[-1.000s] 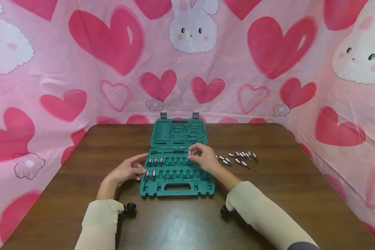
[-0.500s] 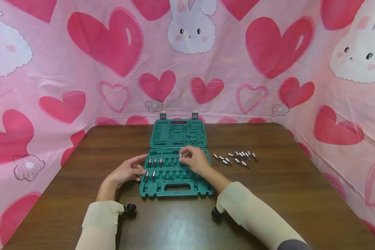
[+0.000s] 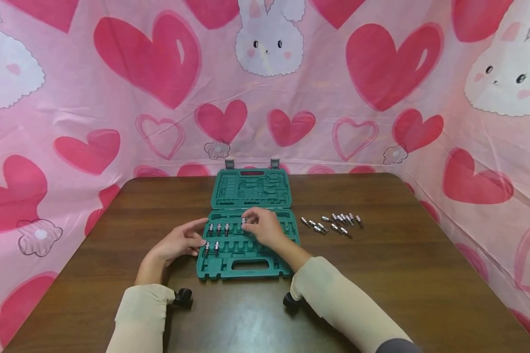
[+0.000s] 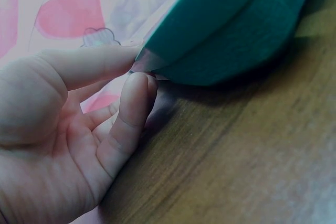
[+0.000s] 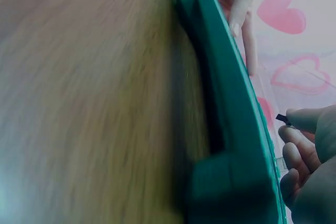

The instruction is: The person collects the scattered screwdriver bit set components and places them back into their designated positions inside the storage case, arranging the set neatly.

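My right hand [image 3: 263,228] pinches a small chrome bit socket [image 3: 244,221] between thumb and fingertips, over the back row of slots in an open green tool case [image 3: 250,265]. In the right wrist view, the dark tip of that bit socket [image 5: 282,118] sticks out past the fingertips. My left hand [image 3: 179,240] rests at the case's left side, thumb on the rim and index finger stretched along the edge. Three bit sockets [image 3: 219,229] stand at the left of the back row. Two more bit sockets [image 3: 216,248] stand in the front row.
Several loose bit sockets [image 3: 342,219] lie on the brown wooden table [image 3: 357,284] right of the case. The case's lid [image 3: 251,189] lies folded back behind it. A pink cloth [image 3: 256,137] with hearts and rabbits hangs around the table.
My right hand has moved left along the back row with the bit socket in its fingertips, uncovering the slots at the right. The left hand stays at the case's side.
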Tool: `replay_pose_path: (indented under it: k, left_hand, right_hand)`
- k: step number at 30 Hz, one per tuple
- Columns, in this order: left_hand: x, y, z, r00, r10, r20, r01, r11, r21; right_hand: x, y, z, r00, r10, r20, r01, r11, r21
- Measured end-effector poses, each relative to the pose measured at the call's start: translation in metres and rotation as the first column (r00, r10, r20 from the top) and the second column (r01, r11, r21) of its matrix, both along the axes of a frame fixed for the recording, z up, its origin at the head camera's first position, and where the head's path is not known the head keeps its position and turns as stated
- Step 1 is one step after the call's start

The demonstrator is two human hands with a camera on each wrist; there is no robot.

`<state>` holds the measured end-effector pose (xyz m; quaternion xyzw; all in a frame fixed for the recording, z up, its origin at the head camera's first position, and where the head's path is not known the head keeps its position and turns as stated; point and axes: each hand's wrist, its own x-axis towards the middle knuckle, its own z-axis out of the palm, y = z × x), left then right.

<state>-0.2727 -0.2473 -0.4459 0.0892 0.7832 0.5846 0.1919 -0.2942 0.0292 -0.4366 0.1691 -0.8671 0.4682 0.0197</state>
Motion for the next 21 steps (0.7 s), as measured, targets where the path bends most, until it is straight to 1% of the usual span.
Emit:
replay_pose_path:
  k: [5, 10, 21]
  left_hand:
    - [0.0, 0.0, 0.002, 1.0, -0.016, 0.0, 0.016, 1.0, 0.02]
    - [0.001, 0.0, 0.003, 1.0, -0.016, -0.001, 0.016, 1.0, 0.024]
    - [0.001, 0.001, 0.002, 1.0, -0.004, -0.008, 0.004, 1.0, 0.018]
  right_hand:
    - [0.0, -0.011, -0.002, 1.0, -0.012, 0.022, 0.011, 0.999, 0.032]
    - [0.0, -0.02, -0.004, 0.999, -0.035, -0.007, 0.036, 0.996, 0.078]
    - [0.001, -0.028, -0.004, 0.997, -0.076, -0.034, 0.08, 0.985, 0.156]
